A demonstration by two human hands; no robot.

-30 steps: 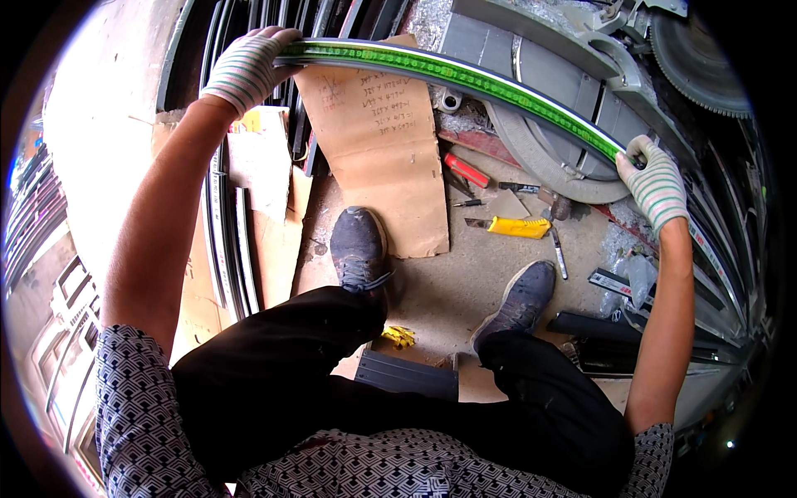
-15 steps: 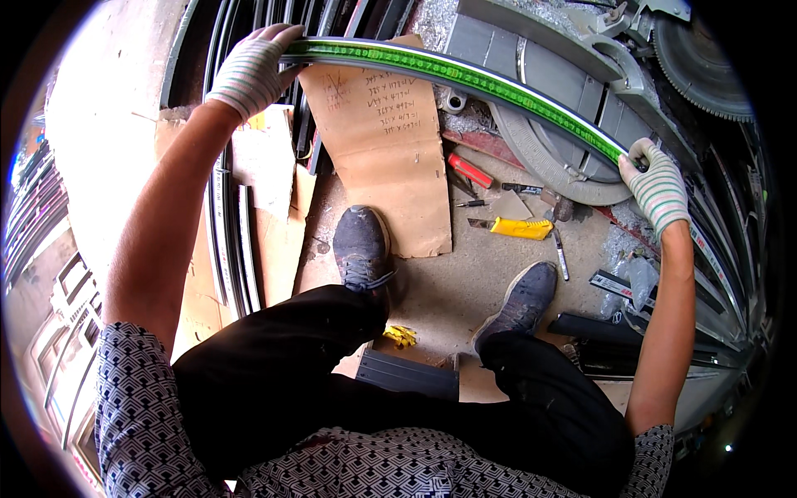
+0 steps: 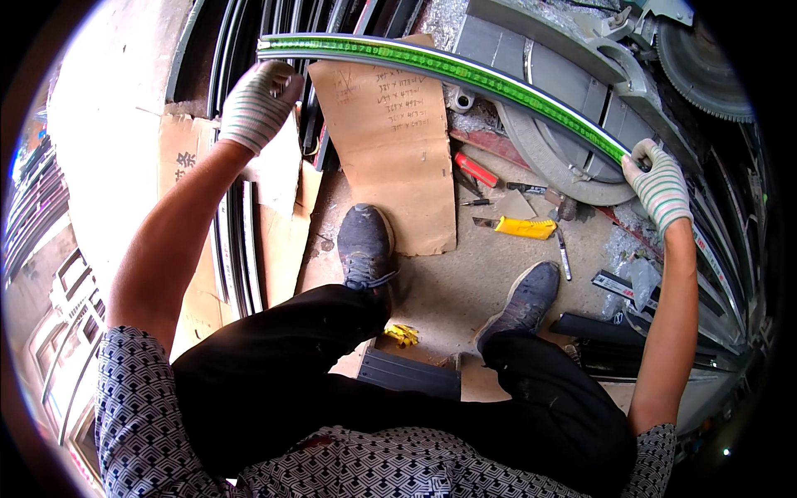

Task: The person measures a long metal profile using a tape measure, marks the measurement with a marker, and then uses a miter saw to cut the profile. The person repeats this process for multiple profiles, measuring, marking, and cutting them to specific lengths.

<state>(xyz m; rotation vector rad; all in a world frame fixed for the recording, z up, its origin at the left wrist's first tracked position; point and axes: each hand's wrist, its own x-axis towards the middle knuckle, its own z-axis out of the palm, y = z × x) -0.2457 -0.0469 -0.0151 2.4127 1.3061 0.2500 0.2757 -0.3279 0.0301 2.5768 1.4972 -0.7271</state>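
Observation:
A long grey metal profile (image 3: 465, 73) with a green strip along it spans the top of the view. My left hand (image 3: 259, 101), in a striped work glove, sits at its left end; the profile's tip shows just above the glove. My right hand (image 3: 657, 184), gloved the same way, is closed around the profile's right end. Below the profile lies a brown cardboard sheet (image 3: 398, 149) with handwriting on it. My two dark shoes (image 3: 365, 247) stand on the concrete floor.
A yellow utility knife (image 3: 525, 227), a red-handled tool (image 3: 476, 169) and a marker (image 3: 564, 254) lie on the floor. A saw machine with a toothed blade (image 3: 706, 75) stands at the top right. Bundles of dark profiles (image 3: 241, 249) lie left and right.
My left hand has dropped and slid slightly right, now below the profile's left end instead of wrapped over it. The right hand has kept its grip.

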